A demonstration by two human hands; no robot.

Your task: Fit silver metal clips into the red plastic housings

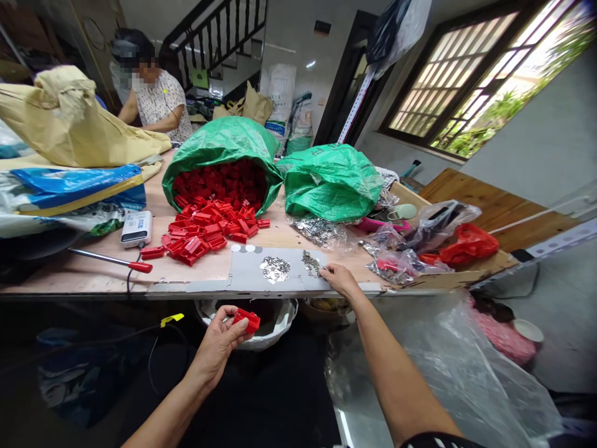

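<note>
My left hand (222, 341) is closed around a red plastic part (246, 320) with a blocky, slotted shape, held in front of the table edge. On the table, my right hand (341, 279) reaches to a small pile of dull metal pieces (311, 264), fingertips pinched together at its right side. What those fingers hold, if anything, is too small to make out. Left of that pile lies a second pile of shiny flat metal pieces (275, 269). Both piles rest on a grey sheet (243, 274). Many more red parts (200, 231) spill from a green sack (228, 140).
Another green sack (331, 180) and a cardboard box of bagged items (489, 264) stand to the right. At left are a white device (137, 228) and a red-tipped lever (112, 258). A lined basket (275, 336) sits below the edge. Another person (161, 106) sits behind.
</note>
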